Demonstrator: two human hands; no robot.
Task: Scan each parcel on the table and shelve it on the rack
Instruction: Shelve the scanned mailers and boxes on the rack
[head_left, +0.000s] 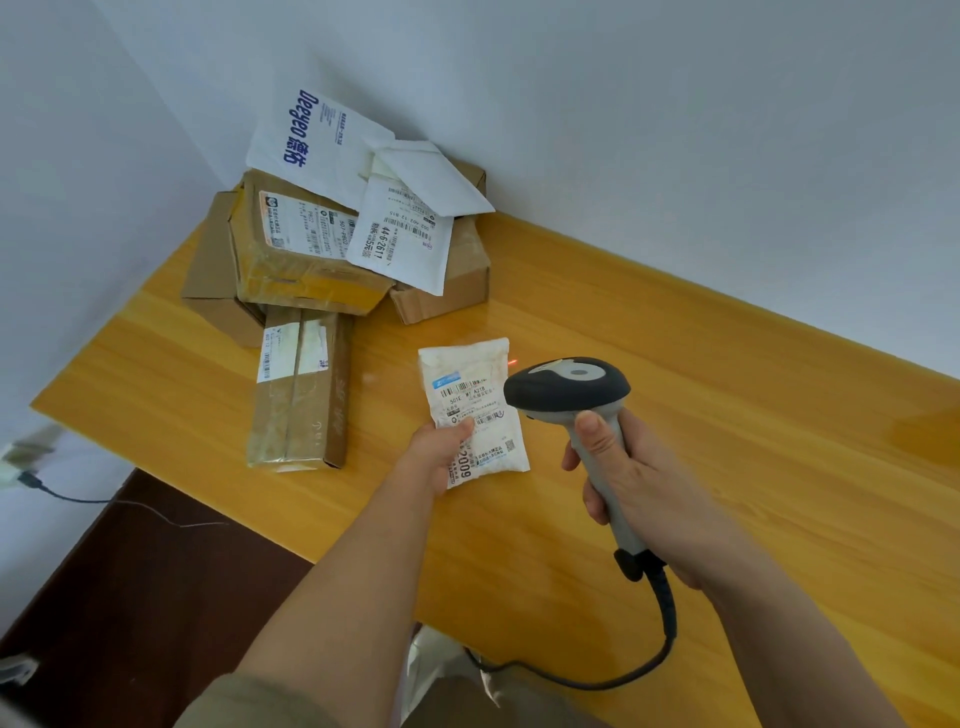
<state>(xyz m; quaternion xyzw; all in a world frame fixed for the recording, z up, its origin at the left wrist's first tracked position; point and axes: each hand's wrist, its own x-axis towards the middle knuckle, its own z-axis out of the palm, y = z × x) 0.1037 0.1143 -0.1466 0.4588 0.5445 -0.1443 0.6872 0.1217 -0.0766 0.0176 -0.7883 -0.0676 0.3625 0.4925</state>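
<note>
Gripping the grey handle of a corded barcode scanner (569, 387), the right hand (631, 478) tips its rounded dark head down toward the small white parcel (474, 410), probably so the beam can find the printed barcodes. A red spot glows on the tabletop (727, 441) just beyond the parcel's far right corner, so the aim looks slightly off. The left hand (441, 452) pinches the parcel's near left edge, thumb on top, holding the label face-up and flat. This parcel is a soft, wrinkled plastic pouch, plump like a pillow. Farther left lies a long, narrow cardboard box (301, 389) under glossy tape. Beyond it, against the wall, a pile of cardboard boxes (291, 249) carries flat white mailer bags (400, 234), still waiting. No rack is visible.
</note>
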